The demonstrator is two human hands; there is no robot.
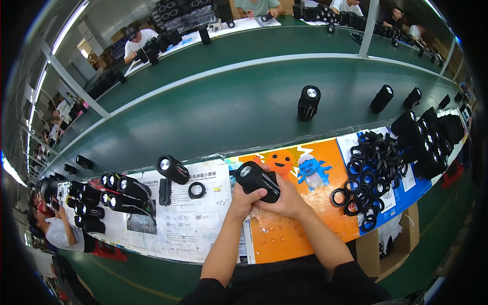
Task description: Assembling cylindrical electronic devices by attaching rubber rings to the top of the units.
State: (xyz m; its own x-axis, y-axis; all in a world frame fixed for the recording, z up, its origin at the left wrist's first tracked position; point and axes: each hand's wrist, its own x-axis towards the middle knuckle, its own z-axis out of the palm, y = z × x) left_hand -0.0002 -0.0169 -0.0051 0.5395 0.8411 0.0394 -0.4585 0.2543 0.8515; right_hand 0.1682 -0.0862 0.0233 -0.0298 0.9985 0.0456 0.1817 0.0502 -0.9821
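Observation:
Both my hands grip a black cylindrical speaker (pixel 259 180), tilted over the seam between a white sheet and an orange mat (pixel 320 223). Its round end with a silvery centre faces up and to the left. My left hand (pixel 244 203) closes on its lower side, thumb pressed near the bottom end. Around the right side wraps my right hand (pixel 287 199), its fingers partly hidden behind the body. On the white sheet (pixel 188 234) to the left lie a single black ring (pixel 196 190) and a long black part (pixel 165 191). Another black speaker (pixel 173 170) leans beyond them.
Several black cylinders (pixel 127 193) lie grouped at the left. A heap of black rings (pixel 368 178) covers the mat's right side, with more black speakers (pixel 424 140) beyond. Other speakers stand on the green conveyor belt (pixel 229 107). A cardboard box (pixel 373 251) sits below right. Co-workers sit across the line.

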